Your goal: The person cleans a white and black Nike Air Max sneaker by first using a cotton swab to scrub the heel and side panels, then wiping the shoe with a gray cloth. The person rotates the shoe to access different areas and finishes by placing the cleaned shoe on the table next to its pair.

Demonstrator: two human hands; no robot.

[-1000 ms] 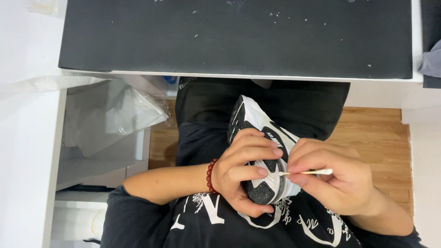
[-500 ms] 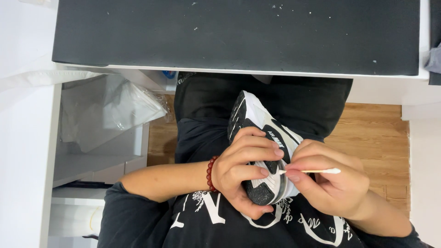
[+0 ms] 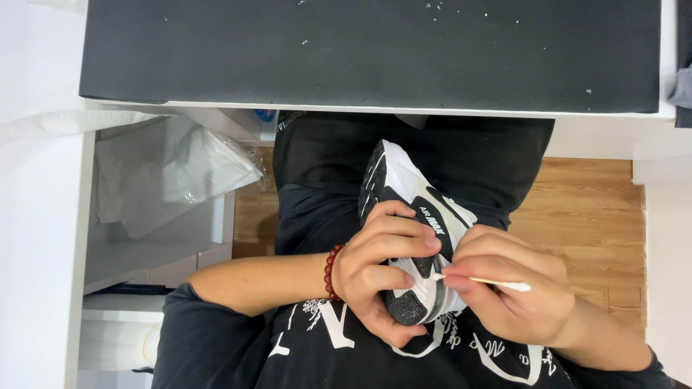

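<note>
The left hand (image 3: 386, 277), a red bead bracelet (image 3: 331, 272) at its wrist, is wrapped around a black-and-white sneaker (image 3: 414, 238) held over the person's lap, fingers curled across the shoe's side and speckled sole. The right hand (image 3: 512, 292) pinches a cotton swab (image 3: 483, 282) between thumb and fingertips, one tip touching the sneaker's sole edge. Beyond the knees lies a black worktop (image 3: 375, 50). A clear plastic bag (image 3: 173, 173) sits at the left.

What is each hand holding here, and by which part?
The left hand grips a black-and-white shoe around its sole near one end. The right hand pinches a cotton swab along its stick, one tip at the shoe.
</note>
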